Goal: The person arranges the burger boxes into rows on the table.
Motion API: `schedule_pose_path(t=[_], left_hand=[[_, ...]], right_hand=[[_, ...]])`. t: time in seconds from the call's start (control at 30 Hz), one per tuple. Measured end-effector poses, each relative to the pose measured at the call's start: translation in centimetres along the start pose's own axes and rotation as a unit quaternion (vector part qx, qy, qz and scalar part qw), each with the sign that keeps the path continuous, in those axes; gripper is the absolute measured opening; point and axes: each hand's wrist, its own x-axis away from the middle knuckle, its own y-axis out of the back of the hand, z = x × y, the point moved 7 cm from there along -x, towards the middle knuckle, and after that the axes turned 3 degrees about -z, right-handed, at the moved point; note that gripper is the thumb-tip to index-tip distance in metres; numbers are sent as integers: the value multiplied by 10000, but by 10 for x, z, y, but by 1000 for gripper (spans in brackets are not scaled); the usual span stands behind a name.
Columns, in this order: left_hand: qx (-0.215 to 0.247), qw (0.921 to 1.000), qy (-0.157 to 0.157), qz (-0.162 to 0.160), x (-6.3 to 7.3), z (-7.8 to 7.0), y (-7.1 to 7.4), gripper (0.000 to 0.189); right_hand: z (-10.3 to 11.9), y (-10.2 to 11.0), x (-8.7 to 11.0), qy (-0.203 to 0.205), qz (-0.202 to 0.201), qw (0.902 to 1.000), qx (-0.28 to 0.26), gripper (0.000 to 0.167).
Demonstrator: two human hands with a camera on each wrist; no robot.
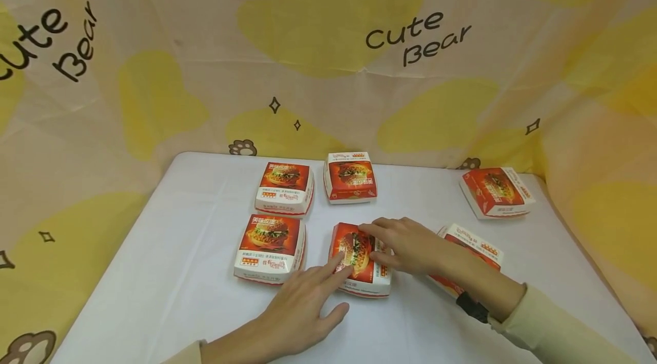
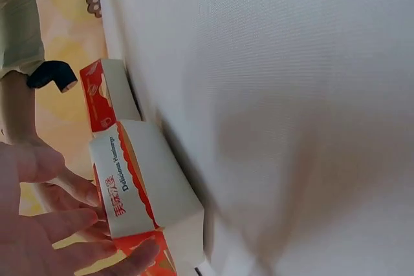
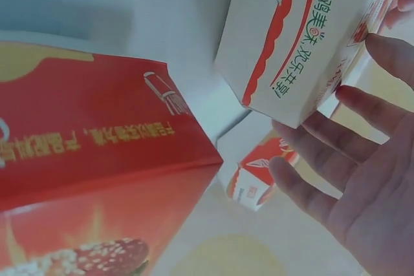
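A red-and-white burger box (image 1: 361, 264) lies on the white table near its middle. My left hand (image 1: 303, 310) reaches over its near left edge, fingertips resting on the lid. From the right, my right hand (image 1: 405, 244) touches the lid's far right side with extended fingers. In the left wrist view, the spread fingers of the left hand (image 2: 39, 224) lie along the same box (image 2: 165, 179). The right wrist view has the right hand (image 3: 369, 179) with its fingers loosely apart against the box's white side (image 3: 284, 50). Neither hand curls around it.
Two boxes stand at left, one nearer (image 1: 269, 247) and one behind it (image 1: 284, 187). Another box (image 1: 351, 176) sits at the back, and one (image 1: 498, 193) at far right. A tilted box (image 1: 477, 244) is partly hidden under my right forearm. A patterned curtain (image 1: 328, 96) surrounds the table.
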Motion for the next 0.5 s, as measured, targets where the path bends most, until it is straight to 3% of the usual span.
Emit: schedule_pose_path(t=[0.3, 0.5], left_hand=[[-196, 9997, -49, -142, -3, -1, 4, 59], [-317, 9992, -19, -262, -5, 1, 5, 57]], right_hand=[[3, 3, 0, 51, -324, 9989, 321, 54], [3, 2, 0, -83, -105, 9998, 175, 55]])
